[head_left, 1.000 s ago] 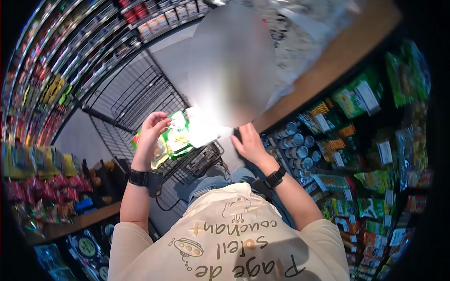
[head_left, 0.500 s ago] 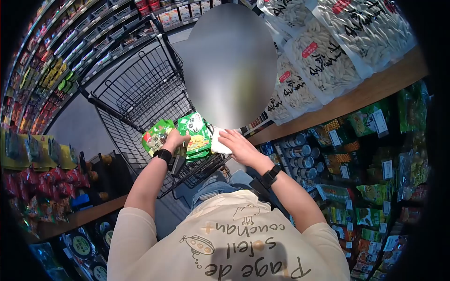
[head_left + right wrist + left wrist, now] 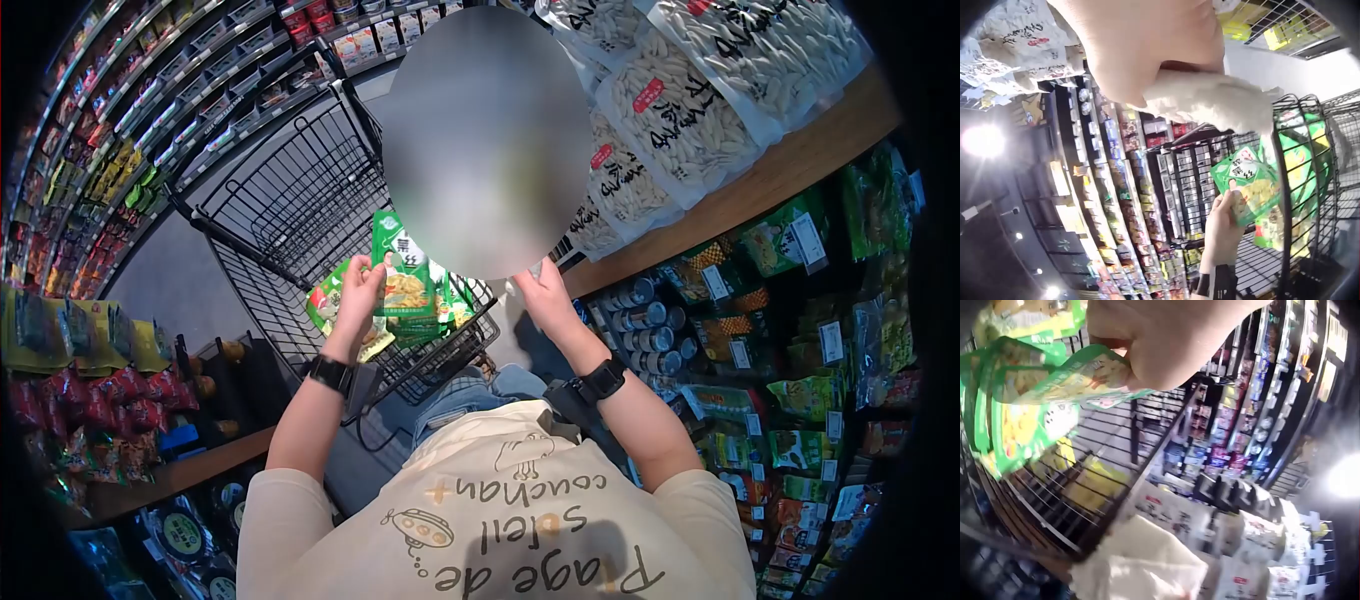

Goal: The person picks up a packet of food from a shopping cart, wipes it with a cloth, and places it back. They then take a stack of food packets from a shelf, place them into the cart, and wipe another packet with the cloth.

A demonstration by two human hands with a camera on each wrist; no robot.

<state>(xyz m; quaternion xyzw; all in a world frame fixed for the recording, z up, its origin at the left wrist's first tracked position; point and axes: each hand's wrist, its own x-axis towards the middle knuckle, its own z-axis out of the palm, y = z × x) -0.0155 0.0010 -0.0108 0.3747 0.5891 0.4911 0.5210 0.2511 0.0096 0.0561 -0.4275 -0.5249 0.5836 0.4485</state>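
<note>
My left hand (image 3: 358, 298) pinches the left edge of a green food packet (image 3: 405, 275) with Chinese characters and a picture of yellowish strips. In the head view the packet overlaps the near end of the shopping cart. My right hand (image 3: 548, 305) is to the right of the cart's near end, gripping a crumpled white cloth (image 3: 1210, 97) between thumb and fingers. Most of that cloth is hidden by a blurred patch in the head view. Other green packets (image 3: 1302, 159) lie in the cart, one with a red and yellow front (image 3: 325, 300) beside my left hand.
The black wire shopping cart (image 3: 240, 270) is in front of me. To the right, a wooden ledge (image 3: 740, 200) carries large clear bags of white seeds (image 3: 680, 110), with packets and cans (image 3: 640, 325) shelved below. Red snack packs (image 3: 110, 390) hang at left.
My left hand has shifted from the red-fronted packet to the green one and grips its edge. The right hand has moved right, off the packets, with the white cloth. Earlier glare has faded.
</note>
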